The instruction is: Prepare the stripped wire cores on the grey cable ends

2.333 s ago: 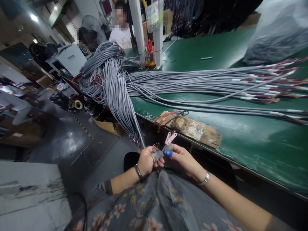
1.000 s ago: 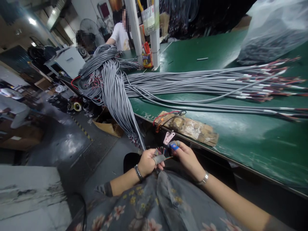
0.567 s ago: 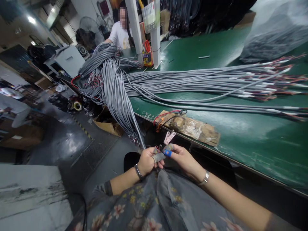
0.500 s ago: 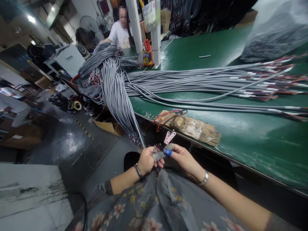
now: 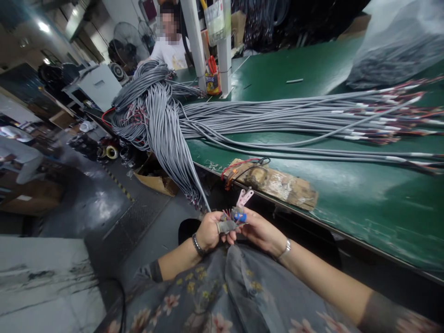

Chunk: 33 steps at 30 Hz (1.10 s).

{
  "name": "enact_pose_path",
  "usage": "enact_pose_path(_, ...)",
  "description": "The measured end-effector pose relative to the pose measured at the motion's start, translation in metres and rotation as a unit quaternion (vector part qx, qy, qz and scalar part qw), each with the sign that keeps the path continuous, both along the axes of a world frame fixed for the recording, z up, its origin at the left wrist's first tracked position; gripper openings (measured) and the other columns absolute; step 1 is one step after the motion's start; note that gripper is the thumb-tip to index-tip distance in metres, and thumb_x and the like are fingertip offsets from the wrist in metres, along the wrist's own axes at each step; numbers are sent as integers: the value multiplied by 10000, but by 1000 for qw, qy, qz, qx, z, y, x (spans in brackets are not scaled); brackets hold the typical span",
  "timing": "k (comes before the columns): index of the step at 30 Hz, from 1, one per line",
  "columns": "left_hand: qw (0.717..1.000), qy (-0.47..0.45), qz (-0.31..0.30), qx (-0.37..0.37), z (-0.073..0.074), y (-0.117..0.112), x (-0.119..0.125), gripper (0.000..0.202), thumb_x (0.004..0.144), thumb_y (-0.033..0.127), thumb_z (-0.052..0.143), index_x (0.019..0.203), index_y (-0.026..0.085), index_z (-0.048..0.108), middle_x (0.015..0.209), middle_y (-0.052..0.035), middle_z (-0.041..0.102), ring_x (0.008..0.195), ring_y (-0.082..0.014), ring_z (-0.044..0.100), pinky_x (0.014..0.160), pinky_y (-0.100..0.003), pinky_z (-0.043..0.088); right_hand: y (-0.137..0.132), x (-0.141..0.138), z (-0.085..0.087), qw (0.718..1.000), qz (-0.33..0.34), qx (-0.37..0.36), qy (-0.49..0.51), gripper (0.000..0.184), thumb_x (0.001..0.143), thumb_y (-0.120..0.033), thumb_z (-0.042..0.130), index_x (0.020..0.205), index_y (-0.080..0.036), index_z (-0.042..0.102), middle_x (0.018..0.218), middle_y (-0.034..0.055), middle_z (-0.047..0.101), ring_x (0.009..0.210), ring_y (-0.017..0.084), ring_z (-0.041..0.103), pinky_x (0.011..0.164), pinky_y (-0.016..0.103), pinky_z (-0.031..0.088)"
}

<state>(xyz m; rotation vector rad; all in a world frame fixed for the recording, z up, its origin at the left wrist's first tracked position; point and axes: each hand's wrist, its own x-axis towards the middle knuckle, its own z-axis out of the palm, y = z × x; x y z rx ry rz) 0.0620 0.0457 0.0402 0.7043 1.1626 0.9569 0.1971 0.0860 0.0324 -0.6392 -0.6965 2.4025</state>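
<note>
My left hand [image 5: 210,231], with tape round its thumb, is closed on the end of a grey cable [image 5: 204,194], whose thin red wires fan out above the fingertips. Close against it, my right hand [image 5: 262,231] pinches at those wires; blue and grey coverings wrap its fingers. Exactly which wire sits between the right fingertips is too small to tell. Just above the right fingers, a pale pink clip-like piece [image 5: 244,198] stands at the bench edge. From the hands the cable runs up to a big bundle of grey cables [image 5: 163,111] that hangs over the edge.
A row of grey cables [image 5: 277,115] with stripped ends lies along the green bench [image 5: 347,194]. A worn wooden board [image 5: 287,187] with red and black leads sits at its edge. A white post [image 5: 225,69] stands behind; a person [image 5: 169,51] is beyond. A cardboard box [image 5: 156,180] is below.
My right hand has moved slightly left and in against the left hand, its fingertips now at the wires. The left hand has barely moved. The person behind has shifted a little left.
</note>
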Motion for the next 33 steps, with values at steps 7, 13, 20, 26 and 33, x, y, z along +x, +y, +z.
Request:
enact_pose_path(7, 998, 45, 51, 11, -2, -2, 4, 378, 547, 464, 736, 565, 129, 563, 441, -18, 584, 323, -90, 510, 308, -166, 233, 6, 8, -12, 994, -101, -12, -44, 265, 623, -396, 786, 690, -186, 640, 594, -24, 593, 509, 86, 493, 505, 218, 415)
enact_pose_path(13, 994, 65, 81, 16, -3, -3, 8, 380, 560, 480, 721, 595, 147, 541, 461, -10, 595, 328, -90, 510, 313, -169, 234, 2, 17, -10, 996, -57, 15, -72, 353, 617, -520, 743, 676, -181, 664, 589, -15, 560, 540, 101, 475, 526, 244, 412)
enact_pose_path(20, 993, 78, 86, 19, -2, -4, 9, 358, 565, 452, 720, 594, 152, 528, 457, -9, 593, 334, -93, 516, 317, -168, 246, -4, 11, 1, 968, -106, 130, -185, 349, 521, -455, 817, 624, -169, 646, 561, -21, 569, 520, 93, 427, 506, 242, 330)
enact_pose_path(26, 991, 86, 104, 14, 3, -4, 8, 377, 563, 465, 721, 563, 148, 517, 446, -9, 576, 320, -79, 488, 314, -168, 225, 3, 20, -7, 965, -203, 72, -150, 255, 607, -353, 773, 556, -190, 584, 474, -57, 449, 460, 82, 356, 461, 233, 328)
enact_pose_path(33, 1000, 27, 6, -4, 16, 2, 2, 399, 520, 464, 758, 554, 140, 528, 429, -11, 575, 290, -73, 458, 288, -168, 237, 24, 24, 2, 990, -116, 22, -73, 463, 603, -643, 690, 728, -197, 678, 681, 17, 616, 581, 123, 514, 559, 257, 459)
